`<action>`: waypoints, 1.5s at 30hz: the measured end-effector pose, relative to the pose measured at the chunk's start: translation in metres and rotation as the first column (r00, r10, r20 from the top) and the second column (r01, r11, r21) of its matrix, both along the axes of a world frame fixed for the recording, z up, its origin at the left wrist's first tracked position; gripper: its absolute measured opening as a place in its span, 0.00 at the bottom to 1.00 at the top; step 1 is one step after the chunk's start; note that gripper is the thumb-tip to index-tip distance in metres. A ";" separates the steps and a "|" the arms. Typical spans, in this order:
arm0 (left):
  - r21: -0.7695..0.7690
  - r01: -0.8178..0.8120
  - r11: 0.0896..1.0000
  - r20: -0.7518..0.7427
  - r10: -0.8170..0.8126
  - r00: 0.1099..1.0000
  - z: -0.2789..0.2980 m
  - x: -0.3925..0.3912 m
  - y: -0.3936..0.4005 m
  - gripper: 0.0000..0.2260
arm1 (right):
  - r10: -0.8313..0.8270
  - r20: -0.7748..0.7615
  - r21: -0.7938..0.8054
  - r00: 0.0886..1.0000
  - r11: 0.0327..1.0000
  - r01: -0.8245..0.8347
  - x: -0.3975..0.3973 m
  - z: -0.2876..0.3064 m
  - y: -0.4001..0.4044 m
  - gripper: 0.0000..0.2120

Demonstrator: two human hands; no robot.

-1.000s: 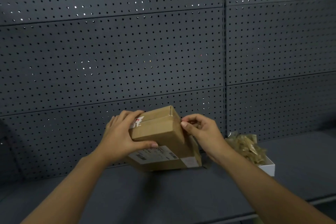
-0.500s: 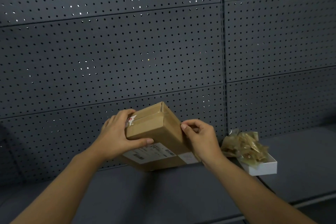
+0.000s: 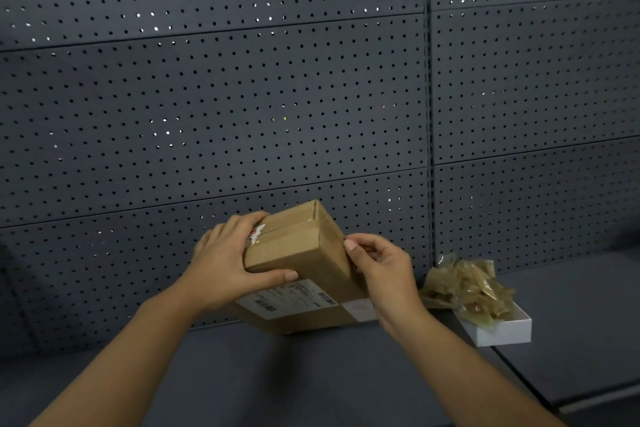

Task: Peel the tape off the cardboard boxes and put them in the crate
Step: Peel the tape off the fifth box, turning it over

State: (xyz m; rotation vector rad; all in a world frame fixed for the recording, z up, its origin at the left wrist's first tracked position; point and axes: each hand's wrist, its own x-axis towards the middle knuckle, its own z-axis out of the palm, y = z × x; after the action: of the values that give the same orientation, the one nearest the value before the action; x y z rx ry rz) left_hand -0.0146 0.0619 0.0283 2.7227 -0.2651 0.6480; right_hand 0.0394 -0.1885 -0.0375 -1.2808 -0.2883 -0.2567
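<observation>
Cardboard box (image 3: 304,253) gripped by left hand (image 3: 225,263), right hand (image 3: 384,270) pinching its edge.

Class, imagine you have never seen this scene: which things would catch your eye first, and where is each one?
First, the cardboard box at the centre, tilted on the dark shelf; the left hand holds its left end and the right hand pinches at its right edge. Next, the crumpled heap of peeled tape in a white tray to the right. Behind stands a grey perforated panel.
</observation>
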 end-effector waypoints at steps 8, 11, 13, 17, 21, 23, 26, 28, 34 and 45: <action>0.081 -0.045 0.996 0.002 0.045 0.999 -0.001 0.008 -0.007 0.50 | -0.064 0.022 -0.011 0.998 0.998 0.064 0.003 -0.003 -0.002 0.04; 0.119 -0.065 0.991 0.014 0.064 0.998 -0.001 0.010 -0.011 0.51 | -0.083 0.017 -0.010 0.996 0.996 0.083 0.005 -0.005 -0.005 0.05; 0.136 -0.077 0.988 0.018 0.075 0.997 -0.001 0.011 -0.013 0.51 | -0.091 -0.002 -0.014 0.996 0.996 0.091 0.008 -0.006 -0.005 0.06; 0.157 -0.081 0.984 0.029 0.078 0.997 -0.001 0.013 -0.017 0.51 | -0.116 -0.025 -0.038 0.993 0.993 0.115 0.009 -0.007 -0.007 0.05; 0.175 -0.091 0.980 0.036 0.086 0.996 -0.002 0.014 -0.021 0.50 | -0.144 -0.018 -0.054 0.989 0.988 0.143 0.008 -0.008 -0.008 0.05; 0.187 -0.095 0.978 0.039 0.089 0.995 -0.002 0.014 -0.022 0.51 | -0.171 -0.005 -0.066 0.985 0.983 0.170 0.006 -0.009 -0.009 0.05; 0.204 -0.105 0.973 0.041 0.098 0.994 -0.002 0.014 -0.025 0.51 | -0.192 0.004 -0.084 0.981 0.978 0.192 0.004 -0.008 -0.010 0.05; 0.212 -0.110 0.971 0.045 0.103 0.994 -0.003 0.015 -0.027 0.51 | -0.178 -0.011 -0.088 0.984 0.980 0.177 0.005 -0.007 -0.012 0.06; 0.235 -0.124 0.964 0.054 0.115 0.992 -0.004 0.017 -0.029 0.51 | -0.160 -0.051 -0.101 0.986 0.983 0.154 0.012 -0.009 -0.016 0.06; 0.246 -0.122 0.962 0.053 0.112 0.992 -0.003 0.019 -0.032 0.51 | -0.141 -0.002 -0.114 0.990 0.984 0.140 0.009 -0.016 -0.019 0.04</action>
State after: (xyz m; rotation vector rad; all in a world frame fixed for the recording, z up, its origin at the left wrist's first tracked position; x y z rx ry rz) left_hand 0.0042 0.0297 0.0253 2.9868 -0.2078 0.7457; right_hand 0.0481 -0.2073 -0.0533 -1.4169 -0.2063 -0.3578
